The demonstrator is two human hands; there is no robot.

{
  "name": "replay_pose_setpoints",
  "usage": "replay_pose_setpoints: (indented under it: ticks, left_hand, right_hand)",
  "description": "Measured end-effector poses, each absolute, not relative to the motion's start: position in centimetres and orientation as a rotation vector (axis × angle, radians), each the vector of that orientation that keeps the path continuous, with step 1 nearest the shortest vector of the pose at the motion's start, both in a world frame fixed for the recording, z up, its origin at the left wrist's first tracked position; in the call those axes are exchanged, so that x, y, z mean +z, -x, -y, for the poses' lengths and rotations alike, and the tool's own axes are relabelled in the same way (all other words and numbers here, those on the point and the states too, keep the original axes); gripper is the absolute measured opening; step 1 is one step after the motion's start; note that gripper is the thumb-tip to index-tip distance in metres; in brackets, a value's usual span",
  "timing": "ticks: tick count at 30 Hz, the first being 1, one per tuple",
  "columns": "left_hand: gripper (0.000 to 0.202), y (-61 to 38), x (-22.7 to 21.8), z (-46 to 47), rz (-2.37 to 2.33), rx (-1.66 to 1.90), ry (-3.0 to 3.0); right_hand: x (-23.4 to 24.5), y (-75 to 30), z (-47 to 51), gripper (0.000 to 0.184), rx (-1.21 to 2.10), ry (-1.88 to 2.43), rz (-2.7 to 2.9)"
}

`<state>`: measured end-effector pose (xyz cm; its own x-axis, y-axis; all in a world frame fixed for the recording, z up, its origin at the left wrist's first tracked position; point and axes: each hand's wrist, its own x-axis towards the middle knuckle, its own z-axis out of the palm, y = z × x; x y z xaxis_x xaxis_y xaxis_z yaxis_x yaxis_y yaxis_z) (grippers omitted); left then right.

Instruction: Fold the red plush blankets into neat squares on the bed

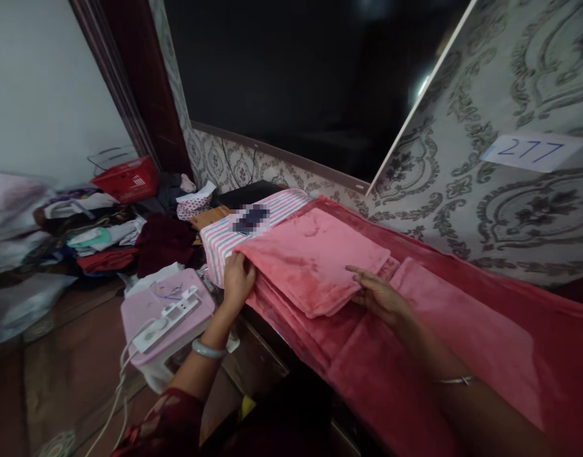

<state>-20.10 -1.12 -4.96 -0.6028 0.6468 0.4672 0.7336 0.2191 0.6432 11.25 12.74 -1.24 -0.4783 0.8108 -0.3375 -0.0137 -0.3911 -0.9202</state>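
Observation:
A folded pink plush cloth (314, 254) lies in layers on a wider, darker red plush cloth (391, 374) along the narrow surface in front of me. My left hand (238, 276) is closed on the pink cloth's near left corner, thumb and fingers pinched together. At the opposite near edge, my right hand (384, 298) has its fingers stretched out and apart. One fingertip lies over the cloth; the lower fingers touch its edge, partly hidden. Just beyond my left hand is a striped folded cloth (215, 238) with a blurred dark object (251, 219) on top.
A power strip (165, 324) with trailing cords sits on a pink-lidded stool or box (196, 289) at my left. Clothes (110, 238) are heaped beyond it, near a red basket (129, 179). A large dark screen (295, 76) hangs on the patterned wall.

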Motion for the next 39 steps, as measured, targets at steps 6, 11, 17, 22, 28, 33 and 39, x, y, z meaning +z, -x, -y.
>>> replay_pose_setpoints:
  ticks: [6, 11, 17, 22, 28, 33, 39]
  left_hand:
    - [0.027, 20.9, -3.7, 1.2, 2.411, -2.58, 1.086]
    - [0.051, 21.6, -2.0, 2.4, 2.422, -2.941, 0.944]
    - [0.053, 20.5, -3.2, 2.4, 2.706, -2.774, 1.131]
    - [0.057, 18.7, -4.6, 3.2, 2.659, -2.745, 1.159]
    - [0.056, 13.8, -6.5, 6.5, 2.931, -2.786, 1.404]
    - [0.034, 10.1, -6.4, 7.7, 2.582, -2.087, 2.273]
    - [0.039, 6.4, -7.0, 4.8, 1.686, -1.443, 2.053]
  right_hand:
    - [-0.4, -12.3, -12.7, 0.049, 2.024, 1.208, 1.461]
    - [2.0, -14.9, -17.3, 0.044, 1.904, 1.273, 1.821]
    - [2.0, -10.8, -25.6, 0.021, 1.314, 1.297, 1.751]
    - [-0.2, -7.0, -29.7, 0.016, 0.923, 1.389, 1.901]
    - [-1.3, -11.0, -30.6, 0.023, 0.803, 1.474, 1.904]
    - [-1.6, -15.1, -29.3, 0.018, 0.891, 1.557, 1.755]
    - [-1.2, -14.9, -28.2, 0.013, 1.212, 1.519, 1.514]
